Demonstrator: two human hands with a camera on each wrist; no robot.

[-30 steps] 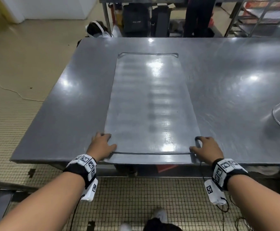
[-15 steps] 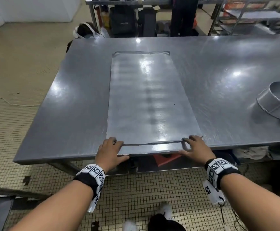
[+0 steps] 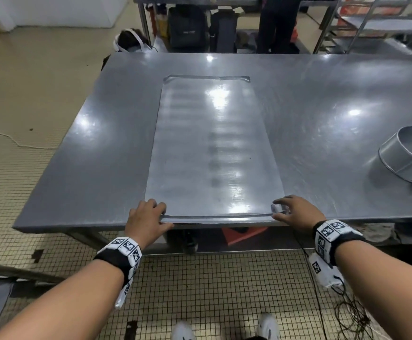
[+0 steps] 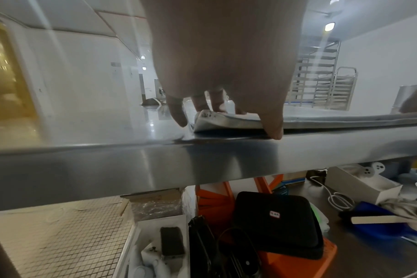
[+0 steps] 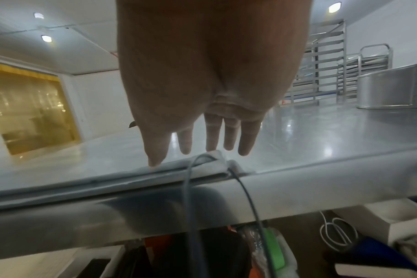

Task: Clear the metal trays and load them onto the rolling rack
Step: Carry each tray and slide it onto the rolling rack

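A long flat metal tray (image 3: 212,155) lies lengthwise on the steel table (image 3: 77,168), its near rim level with the table's front edge. My left hand (image 3: 163,214) holds the near left corner, fingers curled on top and thumb against the front rim. The left wrist view shows that corner (image 4: 217,120) pinched between fingers and thumb (image 4: 274,131). My right hand (image 3: 279,209) is over the near right corner with its fingers spread. In the right wrist view its fingers (image 5: 226,139) are straight above the corner and the thumb tip touches the rim. The rolling rack (image 3: 371,20) stands beyond the table's far right.
A round metal bowl (image 3: 406,155) lies tilted on the table's right side. Under the table are a black case (image 4: 274,222), orange stools and boxes. A cable (image 5: 188,188) hangs from my right wrist across the table edge. Tiled floor lies to the left.
Both hands have stayed at the tray's near corners. The right hand's fingers have spread and straightened over its corner. The view has shifted right, so the bowl shows more fully.
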